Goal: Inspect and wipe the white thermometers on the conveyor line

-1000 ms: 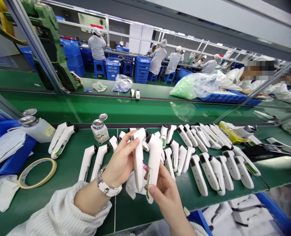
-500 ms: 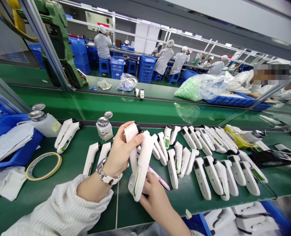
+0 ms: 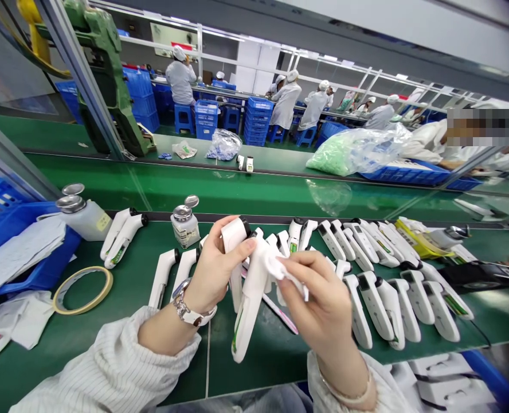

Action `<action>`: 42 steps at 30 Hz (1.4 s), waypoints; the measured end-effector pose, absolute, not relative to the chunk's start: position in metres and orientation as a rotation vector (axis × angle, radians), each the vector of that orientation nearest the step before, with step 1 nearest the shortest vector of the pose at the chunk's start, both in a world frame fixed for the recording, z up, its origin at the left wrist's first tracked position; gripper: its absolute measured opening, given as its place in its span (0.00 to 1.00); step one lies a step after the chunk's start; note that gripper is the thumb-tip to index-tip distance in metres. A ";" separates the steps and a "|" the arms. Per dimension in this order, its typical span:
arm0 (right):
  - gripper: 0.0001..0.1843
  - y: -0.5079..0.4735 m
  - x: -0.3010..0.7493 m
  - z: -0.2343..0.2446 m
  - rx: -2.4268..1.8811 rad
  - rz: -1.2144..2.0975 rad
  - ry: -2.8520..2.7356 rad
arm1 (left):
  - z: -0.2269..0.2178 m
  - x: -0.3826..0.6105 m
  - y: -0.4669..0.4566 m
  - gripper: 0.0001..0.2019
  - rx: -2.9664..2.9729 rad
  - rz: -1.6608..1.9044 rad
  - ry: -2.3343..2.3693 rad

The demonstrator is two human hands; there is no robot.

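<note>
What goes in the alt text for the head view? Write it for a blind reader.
A left hand holds two white handheld thermometers upright above a green workbench while the right hand presses a small white cloth against one. Rows of similar thermometers lie on the bench, beside a tape roll and a solvent dispenser bottle.

Co-worker's face [image 3: 478, 127] blurred; unreadable.

White, finely ribbed sleeves [image 3: 108, 373] on both arms; silver-and-white wristwatch [image 3: 186, 307] at left wrist, thin pale bangle [image 3: 349, 393] at right.
</note>
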State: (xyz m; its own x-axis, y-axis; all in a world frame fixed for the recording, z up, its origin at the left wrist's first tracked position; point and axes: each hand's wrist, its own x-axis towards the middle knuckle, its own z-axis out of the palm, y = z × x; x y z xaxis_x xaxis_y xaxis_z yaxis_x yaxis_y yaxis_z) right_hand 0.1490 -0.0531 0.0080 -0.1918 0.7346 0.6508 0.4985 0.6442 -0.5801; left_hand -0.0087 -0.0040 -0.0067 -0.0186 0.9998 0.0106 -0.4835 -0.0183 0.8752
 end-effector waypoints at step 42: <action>0.19 -0.068 0.136 -0.058 -0.921 1.750 -0.910 | -0.004 -0.004 0.001 0.20 0.445 1.053 0.665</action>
